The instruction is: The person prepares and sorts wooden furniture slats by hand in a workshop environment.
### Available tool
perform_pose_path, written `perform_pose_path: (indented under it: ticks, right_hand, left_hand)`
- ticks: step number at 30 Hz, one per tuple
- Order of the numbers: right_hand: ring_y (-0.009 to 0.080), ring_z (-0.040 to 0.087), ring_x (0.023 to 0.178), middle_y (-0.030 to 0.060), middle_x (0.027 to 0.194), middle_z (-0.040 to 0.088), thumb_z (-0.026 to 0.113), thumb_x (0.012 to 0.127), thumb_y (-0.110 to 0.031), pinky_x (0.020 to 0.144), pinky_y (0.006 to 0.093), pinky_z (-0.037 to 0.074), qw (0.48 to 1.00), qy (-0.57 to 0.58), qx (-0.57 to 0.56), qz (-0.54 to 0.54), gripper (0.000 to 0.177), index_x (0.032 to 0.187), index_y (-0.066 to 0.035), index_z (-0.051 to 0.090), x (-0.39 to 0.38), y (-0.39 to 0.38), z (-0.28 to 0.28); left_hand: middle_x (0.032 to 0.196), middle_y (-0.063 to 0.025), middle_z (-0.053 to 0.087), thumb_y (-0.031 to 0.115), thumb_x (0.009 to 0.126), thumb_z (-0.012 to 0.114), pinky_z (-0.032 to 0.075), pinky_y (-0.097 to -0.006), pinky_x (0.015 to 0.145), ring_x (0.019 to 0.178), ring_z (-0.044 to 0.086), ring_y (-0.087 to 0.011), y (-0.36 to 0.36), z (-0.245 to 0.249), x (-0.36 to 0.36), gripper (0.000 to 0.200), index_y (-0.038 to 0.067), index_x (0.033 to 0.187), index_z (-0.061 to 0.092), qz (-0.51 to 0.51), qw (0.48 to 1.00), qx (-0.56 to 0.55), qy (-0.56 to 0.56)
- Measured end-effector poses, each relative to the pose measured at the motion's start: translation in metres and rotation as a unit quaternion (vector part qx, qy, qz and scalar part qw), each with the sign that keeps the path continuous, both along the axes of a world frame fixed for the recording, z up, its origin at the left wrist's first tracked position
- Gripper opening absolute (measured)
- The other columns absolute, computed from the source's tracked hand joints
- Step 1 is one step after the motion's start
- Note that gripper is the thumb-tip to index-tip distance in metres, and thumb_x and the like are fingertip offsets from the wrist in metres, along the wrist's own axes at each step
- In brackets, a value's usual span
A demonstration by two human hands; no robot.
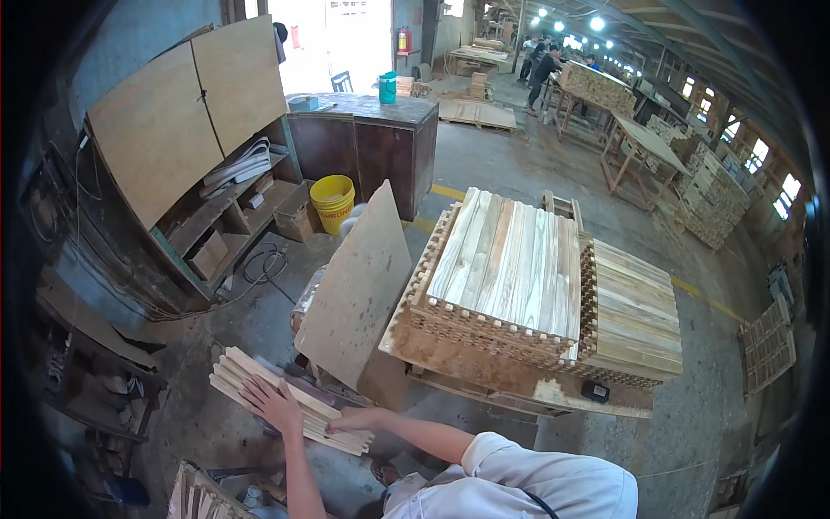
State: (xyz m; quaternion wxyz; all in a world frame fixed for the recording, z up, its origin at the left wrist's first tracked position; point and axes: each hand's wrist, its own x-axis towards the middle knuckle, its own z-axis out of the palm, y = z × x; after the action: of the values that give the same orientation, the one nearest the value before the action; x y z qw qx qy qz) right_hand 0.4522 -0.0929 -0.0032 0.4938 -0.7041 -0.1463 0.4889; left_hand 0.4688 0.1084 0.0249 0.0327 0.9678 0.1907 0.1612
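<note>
A row of pale wooden slats (298,406) lies side by side in front of me at the lower left. My left hand (271,406) rests flat across the top of the slats with its fingers spread. My right hand (350,420) holds the slats near their right end, fingers close together; its fingertips are partly hidden. Just beyond the slats stands a tilted board (359,290).
Stacked slats (510,259) cover a worn wooden table (484,363) to the right, with a small black device (595,391) at its edge. A yellow bucket (333,203) stands by the cabinet (367,151). More wood pieces (203,497) are at lower left. Several people work far back.
</note>
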Motion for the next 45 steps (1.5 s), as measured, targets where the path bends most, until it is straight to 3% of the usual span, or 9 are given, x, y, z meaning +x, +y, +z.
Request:
perform_pose_path:
  ticks: [5,8,11,20,23,30,37,43,45]
  right_hand:
    - [0.0229,0.062,0.098,0.0141,0.103,0.069,0.069,0.072,-0.064,0.089,0.0367,0.048,0.995,-0.017,0.051,-0.085,0.076,0.106,0.003,0.072,-0.048,-0.031,-0.057]
    - [0.0234,0.063,0.097,0.0166,0.106,0.069,0.071,0.071,-0.063,0.089,0.0362,0.05,1.0,0.014,-0.001,-0.028,0.078,0.109,0.005,0.072,-0.073,-0.089,-0.007]
    - [0.0241,0.061,0.105,0.0131,0.121,0.066,0.067,0.077,-0.063,0.091,0.0362,0.049,0.996,0.073,-0.034,0.033,0.088,0.132,0.006,0.06,-0.092,-0.115,-0.046]
    - [0.0238,0.069,0.091,0.0141,0.106,0.069,0.071,0.079,-0.054,0.083,0.0401,0.057,0.972,0.199,0.122,-0.035,0.069,0.124,-0.002,0.065,-0.053,-0.053,-0.093]
    - [0.0274,0.07,0.089,0.0181,0.103,0.069,0.067,0.084,-0.05,0.081,0.0437,0.058,0.873,0.453,0.178,-0.01,0.062,0.127,-0.005,0.062,-0.019,-0.014,-0.024]
    - [0.0295,0.07,0.085,0.0193,0.101,0.069,0.06,0.089,-0.05,0.079,0.0448,0.058,0.781,0.534,0.319,-0.052,0.066,0.133,-0.002,0.056,-0.015,0.011,-0.013]
    - [0.0295,0.071,0.087,0.0195,0.103,0.069,0.058,0.091,-0.049,0.081,0.0444,0.058,0.795,0.505,0.334,-0.024,0.066,0.138,-0.003,0.054,-0.059,-0.045,-0.027]
    - [0.0252,0.071,0.091,0.0144,0.106,0.07,0.066,0.089,-0.044,0.086,0.0425,0.058,0.827,0.521,0.208,-0.042,0.056,0.13,-0.007,0.06,-0.087,-0.091,-0.043]
    - [0.0213,0.07,0.092,0.0098,0.108,0.07,0.071,0.086,-0.044,0.086,0.0397,0.058,0.876,0.451,0.158,-0.068,0.055,0.127,-0.009,0.063,-0.076,-0.084,-0.061]
  left_hand:
    - [0.165,-0.0269,0.013,0.045,0.103,0.045,0.006,-0.0581,0.124,0.153,0.008,-0.047,-0.046,-0.011,-0.041,0.076,-0.002,0.158,0.022,0.002,1.0,-0.008,0.006]
    - [0.165,-0.028,0.011,0.045,0.101,0.048,0.005,-0.0587,0.123,0.153,0.006,-0.0482,-0.085,-0.026,-0.076,0.08,-0.003,0.158,0.021,0.005,0.999,-0.036,0.02]
    - [0.165,-0.0288,0.01,0.045,0.098,0.052,0.005,-0.0595,0.123,0.152,0.006,-0.0496,-0.121,-0.022,-0.1,0.083,-0.003,0.158,0.02,0.001,0.999,-0.035,0.012]
    - [0.163,-0.029,0.018,0.045,0.099,0.053,0.009,-0.0594,0.122,0.151,0.012,-0.0498,-0.067,0.006,-0.047,0.081,-0.004,0.156,0.024,-0.046,0.997,-0.03,-0.046]
    - [0.162,-0.0275,0.023,0.046,0.102,0.049,0.013,-0.0567,0.123,0.15,0.017,-0.0489,-0.028,0.022,-0.004,0.076,-0.001,0.156,0.026,-0.037,0.998,-0.032,-0.033]
    - [0.163,-0.0235,0.025,0.049,0.105,0.041,0.013,-0.0531,0.123,0.15,0.019,-0.0446,-0.013,0.023,0.025,0.074,0.003,0.159,0.022,-0.012,0.995,-0.094,0.025]
    - [0.163,-0.0266,0.022,0.044,0.103,0.045,0.01,-0.0543,0.124,0.152,0.015,-0.0443,-0.067,0.026,-0.023,0.08,-0.006,0.158,0.016,-0.024,0.997,-0.054,0.047]
    - [0.162,-0.0312,0.019,0.04,0.099,0.055,0.008,-0.0556,0.124,0.152,0.01,-0.0474,-0.104,0.023,-0.062,0.085,-0.01,0.156,0.016,-0.033,0.996,-0.081,0.027]
    - [0.162,-0.0319,0.019,0.04,0.099,0.055,0.007,-0.0559,0.124,0.152,0.01,-0.0476,-0.102,0.02,-0.063,0.084,-0.009,0.156,0.018,-0.029,0.996,-0.087,0.011]
